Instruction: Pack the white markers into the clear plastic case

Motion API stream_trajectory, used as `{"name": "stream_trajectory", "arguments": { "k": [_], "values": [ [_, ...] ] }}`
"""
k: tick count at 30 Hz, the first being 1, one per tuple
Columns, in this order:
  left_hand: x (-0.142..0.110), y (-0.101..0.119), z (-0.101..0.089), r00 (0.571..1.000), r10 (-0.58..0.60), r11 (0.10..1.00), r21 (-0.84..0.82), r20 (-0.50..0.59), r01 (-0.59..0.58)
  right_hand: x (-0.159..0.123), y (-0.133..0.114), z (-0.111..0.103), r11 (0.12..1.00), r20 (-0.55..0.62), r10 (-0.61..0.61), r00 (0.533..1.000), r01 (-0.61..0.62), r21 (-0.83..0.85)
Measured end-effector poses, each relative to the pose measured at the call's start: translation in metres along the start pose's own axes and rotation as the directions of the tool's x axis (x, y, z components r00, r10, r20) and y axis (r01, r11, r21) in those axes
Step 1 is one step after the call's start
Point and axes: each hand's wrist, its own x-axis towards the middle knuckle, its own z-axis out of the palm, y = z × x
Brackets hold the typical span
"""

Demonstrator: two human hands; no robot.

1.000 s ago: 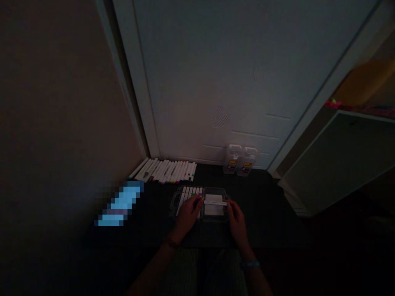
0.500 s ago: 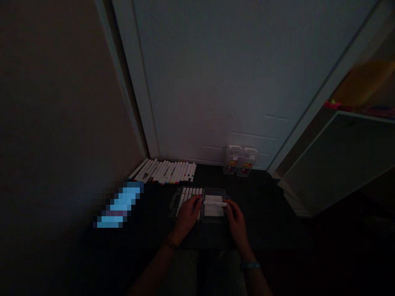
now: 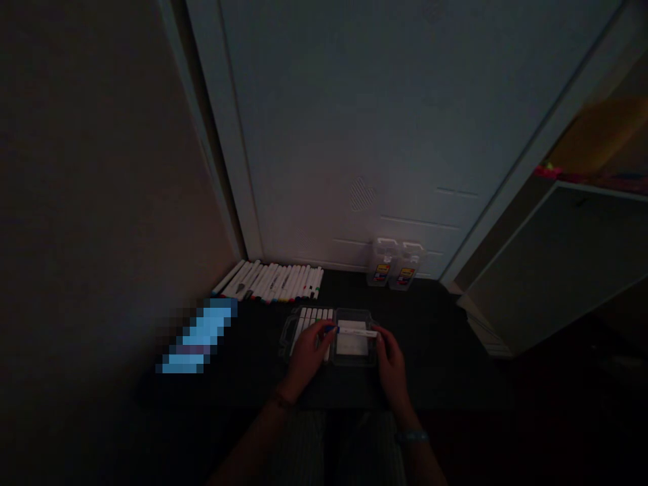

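Observation:
A white marker with a blue end lies level between my two hands, above the right half of an open clear plastic case. My left hand pinches its blue end, and my right hand grips the plain white end. In the case's left half, several white markers stand side by side, partly hidden by my left hand. A white paper card shows in the right half, beneath the held marker.
A row of white markers with coloured ends lies at the back left of the dark table. Two clear cases with bright labels stand against the white door. A bright pixelated patch covers something at the left.
The marker has shifted slightly right, and its blue end now shows more clearly at my left fingers. My right hand has moved a little to the right with it.

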Motion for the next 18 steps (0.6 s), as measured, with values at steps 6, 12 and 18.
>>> {"name": "stream_trajectory", "arguments": {
  "k": [6,12,18],
  "values": [
    [-0.0004,0.0019,-0.0004,1.000,0.029,1.000,0.008,0.008,-0.030,-0.0006,-0.0013,-0.0003,1.000,0.004,-0.003,1.000,0.003,-0.005],
    [-0.0007,0.0071,-0.0018,0.999,0.039,0.998,0.050,0.025,-0.040,-0.0004,-0.0003,-0.0001,1.000,-0.009,0.015,1.000,-0.015,-0.015],
    [-0.0006,0.0082,-0.0019,0.999,0.040,0.997,0.065,0.033,-0.042,0.0002,-0.0013,0.0001,1.000,0.019,0.018,1.000,-0.018,0.012]
  ]
}}
